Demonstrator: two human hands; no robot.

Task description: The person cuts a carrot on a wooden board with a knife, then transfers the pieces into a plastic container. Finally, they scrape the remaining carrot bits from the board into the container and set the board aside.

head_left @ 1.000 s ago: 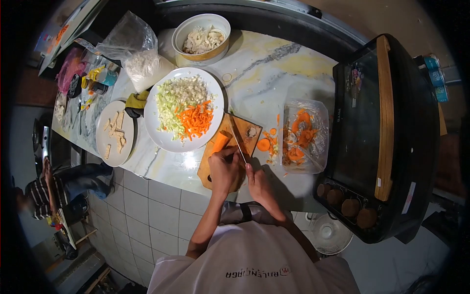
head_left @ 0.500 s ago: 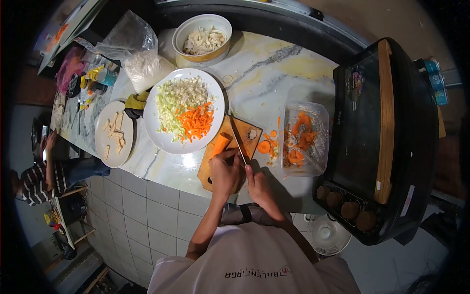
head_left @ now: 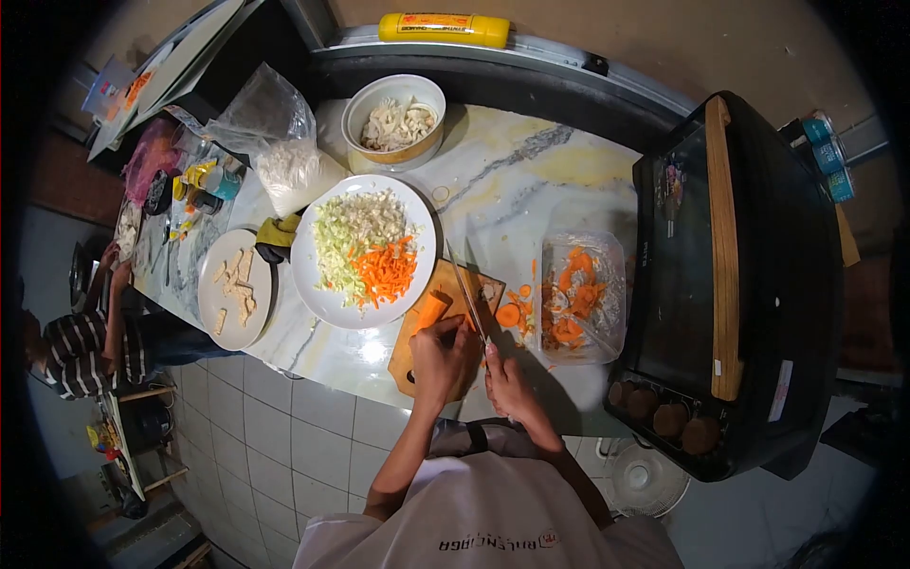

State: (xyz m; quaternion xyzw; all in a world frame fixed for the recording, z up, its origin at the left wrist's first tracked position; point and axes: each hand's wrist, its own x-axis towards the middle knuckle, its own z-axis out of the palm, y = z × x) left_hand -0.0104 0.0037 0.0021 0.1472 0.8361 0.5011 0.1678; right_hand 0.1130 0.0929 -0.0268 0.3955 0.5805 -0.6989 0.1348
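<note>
1. Your left hand (head_left: 442, 364) is curled, its fingers gripping the near end of an orange carrot (head_left: 433, 308); the exact finger contact is hard to make out from above.
2. Your right hand (head_left: 510, 384) is closed around the handle of a knife (head_left: 465, 287), whose blade points away from you, just right of the carrot.
3. The carrot lies on the wooden cutting board (head_left: 402, 357), in front of you on the marble-patterned table (head_left: 517, 204).
4. Just beyond the board, you have a large white plate (head_left: 303, 270) bearing separate areas of pale, light-green and orange chopped pieces.
5. Right of the board, carrot rounds (head_left: 508, 315) lie near a clear plastic container (head_left: 617, 294) with orange peelings inside.
6. To your left, a smaller plate (head_left: 258, 327) holds pale strips.
7. Farther back, a bowl (head_left: 354, 137) of pale pieces stands near a clear bag (head_left: 292, 177) of white contents.
8. A black oven (head_left: 777, 275) with a wooden handle is at your right; another person (head_left: 83, 349) in a striped shirt is at far left.
</note>
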